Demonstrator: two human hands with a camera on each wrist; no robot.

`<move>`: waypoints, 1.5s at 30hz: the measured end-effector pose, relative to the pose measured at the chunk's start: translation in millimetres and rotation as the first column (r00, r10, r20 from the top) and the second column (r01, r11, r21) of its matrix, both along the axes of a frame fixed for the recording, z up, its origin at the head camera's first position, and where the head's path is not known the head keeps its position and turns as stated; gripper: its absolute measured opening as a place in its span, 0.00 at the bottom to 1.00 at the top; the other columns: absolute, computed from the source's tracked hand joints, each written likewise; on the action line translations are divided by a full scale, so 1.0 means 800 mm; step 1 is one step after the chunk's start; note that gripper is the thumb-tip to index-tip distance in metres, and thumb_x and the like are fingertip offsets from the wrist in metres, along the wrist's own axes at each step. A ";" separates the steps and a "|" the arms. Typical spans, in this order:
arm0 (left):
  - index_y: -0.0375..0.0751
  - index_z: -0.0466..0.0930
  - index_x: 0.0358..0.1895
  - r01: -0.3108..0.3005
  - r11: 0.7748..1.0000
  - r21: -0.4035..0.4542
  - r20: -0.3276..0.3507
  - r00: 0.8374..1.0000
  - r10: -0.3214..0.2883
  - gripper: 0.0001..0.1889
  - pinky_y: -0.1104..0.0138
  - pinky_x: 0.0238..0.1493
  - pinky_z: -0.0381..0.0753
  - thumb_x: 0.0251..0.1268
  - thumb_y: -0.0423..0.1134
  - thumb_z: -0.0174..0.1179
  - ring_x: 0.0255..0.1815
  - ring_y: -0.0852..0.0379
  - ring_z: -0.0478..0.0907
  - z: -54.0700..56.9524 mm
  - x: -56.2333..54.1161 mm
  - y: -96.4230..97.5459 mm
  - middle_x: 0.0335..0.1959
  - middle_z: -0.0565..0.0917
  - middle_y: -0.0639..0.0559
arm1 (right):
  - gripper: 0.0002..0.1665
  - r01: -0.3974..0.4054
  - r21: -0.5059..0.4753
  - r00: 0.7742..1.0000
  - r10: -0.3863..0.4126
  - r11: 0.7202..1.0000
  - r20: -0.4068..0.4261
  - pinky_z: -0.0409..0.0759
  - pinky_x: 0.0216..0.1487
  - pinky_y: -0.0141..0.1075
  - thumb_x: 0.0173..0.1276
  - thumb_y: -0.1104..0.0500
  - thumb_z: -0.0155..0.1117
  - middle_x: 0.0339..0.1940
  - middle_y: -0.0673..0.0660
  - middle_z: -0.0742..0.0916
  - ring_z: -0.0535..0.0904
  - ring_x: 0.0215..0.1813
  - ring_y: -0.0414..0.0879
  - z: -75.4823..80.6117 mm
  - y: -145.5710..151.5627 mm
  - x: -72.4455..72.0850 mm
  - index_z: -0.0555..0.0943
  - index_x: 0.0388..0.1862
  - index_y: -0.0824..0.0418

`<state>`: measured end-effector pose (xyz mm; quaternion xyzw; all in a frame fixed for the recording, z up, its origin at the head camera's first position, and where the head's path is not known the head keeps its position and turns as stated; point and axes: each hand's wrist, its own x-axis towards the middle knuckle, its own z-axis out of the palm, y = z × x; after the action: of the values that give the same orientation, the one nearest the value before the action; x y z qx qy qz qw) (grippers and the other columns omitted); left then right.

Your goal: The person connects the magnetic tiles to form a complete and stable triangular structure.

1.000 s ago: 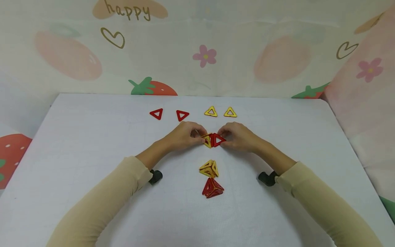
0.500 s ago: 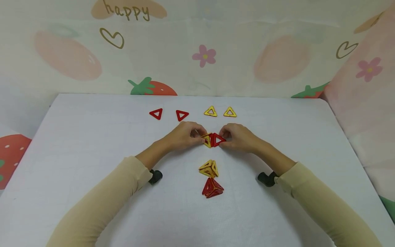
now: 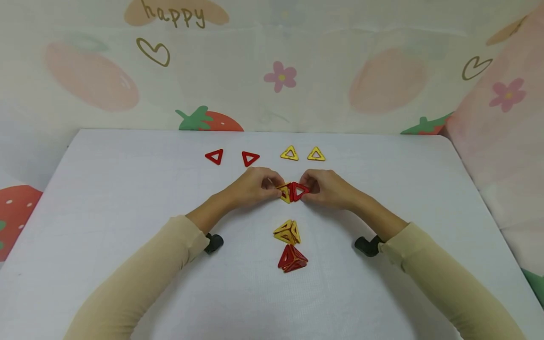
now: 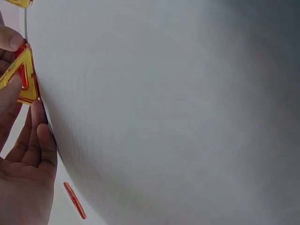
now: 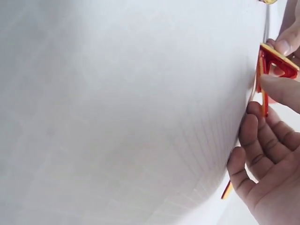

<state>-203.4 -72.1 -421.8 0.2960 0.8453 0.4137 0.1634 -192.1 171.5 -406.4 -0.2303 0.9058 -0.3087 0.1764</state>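
Near the table's middle, both hands hold a small cluster of hollow triangular tiles. My left hand (image 3: 257,188) pinches a yellow triangular tile (image 3: 288,197) between thumb and fingers; this yellow tile (image 4: 31,86) also shows in the left wrist view, with red behind it. Opposite, my right hand (image 3: 329,190) pinches a red triangular tile (image 3: 294,194), which sits against the yellow side. In the right wrist view, the thumb presses a red tile (image 5: 265,104) seen nearly edge-on. Fingers hide part of the cluster.
Closer to me stand a yellow pyramid (image 3: 289,231) and a red pyramid (image 3: 292,259), nearly touching. Behind the hands lie two red triangles (image 3: 219,157) and two yellow triangles (image 3: 290,158), spaced apart on the white table (image 3: 140,189). A printed curtain (image 3: 314,42) hangs behind.
My right hand and the red tile have shifted very slightly left toward the yellow tile. The left hand keeps its hold, and the other pieces stay where they were.
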 end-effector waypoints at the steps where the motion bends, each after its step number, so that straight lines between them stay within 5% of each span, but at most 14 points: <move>1: 0.38 0.85 0.47 0.001 1.000 0.000 -0.001 1.000 -0.001 0.11 0.67 0.44 0.77 0.63 0.34 0.68 0.39 0.56 0.78 0.000 0.000 0.000 0.42 0.85 0.50 | 0.16 -0.009 -0.013 1.000 0.009 1.000 -0.004 0.78 0.44 0.38 0.63 0.62 0.72 0.36 0.54 0.84 0.77 0.39 0.47 0.000 0.001 0.000 0.79 0.48 0.63; 6: 0.38 0.85 0.48 0.002 1.000 0.000 0.005 1.000 -0.002 0.11 0.67 0.44 0.77 0.64 0.34 0.68 0.40 0.55 0.77 0.001 0.000 0.000 0.42 0.85 0.51 | 0.22 -0.050 -0.076 0.998 0.048 0.996 -0.029 0.77 0.42 0.39 0.63 0.63 0.72 0.34 0.52 0.85 0.78 0.36 0.46 -0.003 0.004 0.000 0.80 0.56 0.61; 14: 0.39 0.85 0.48 -0.007 1.000 -0.012 0.016 1.000 0.007 0.11 0.67 0.44 0.76 0.64 0.36 0.68 0.40 0.55 0.76 0.002 0.001 -0.001 0.41 0.84 0.52 | 0.20 -0.038 -0.130 0.999 0.033 0.991 -0.042 0.78 0.39 0.37 0.60 0.64 0.74 0.33 0.52 0.86 0.78 0.35 0.45 -0.001 0.000 -0.001 0.84 0.53 0.63; 28: 0.39 0.85 0.47 -0.010 1.000 -0.009 0.015 1.000 0.010 0.10 0.67 0.44 0.76 0.64 0.35 0.67 0.39 0.55 0.76 0.003 0.002 -0.003 0.42 0.84 0.52 | 0.22 0.016 -0.171 0.999 -0.009 0.985 0.046 0.80 0.45 0.39 0.62 0.66 0.72 0.40 0.56 0.88 0.81 0.40 0.47 -0.001 -0.011 -0.003 0.83 0.56 0.68; 45: 0.39 0.85 0.48 -0.008 1.000 -0.013 0.014 1.000 0.008 0.10 0.67 0.44 0.76 0.65 0.36 0.67 0.39 0.56 0.77 0.000 0.000 -0.002 0.43 0.84 0.52 | 0.23 -0.144 -0.104 0.986 0.134 0.984 -0.094 0.77 0.46 0.41 0.66 0.65 0.68 0.41 0.57 0.85 0.77 0.42 0.47 -0.004 -0.011 -0.003 0.80 0.59 0.71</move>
<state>-203.4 -73.5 -421.5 0.2888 0.8478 0.4112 0.1697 -194.8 162.7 -409.9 -0.3156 0.8758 -0.3351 0.1451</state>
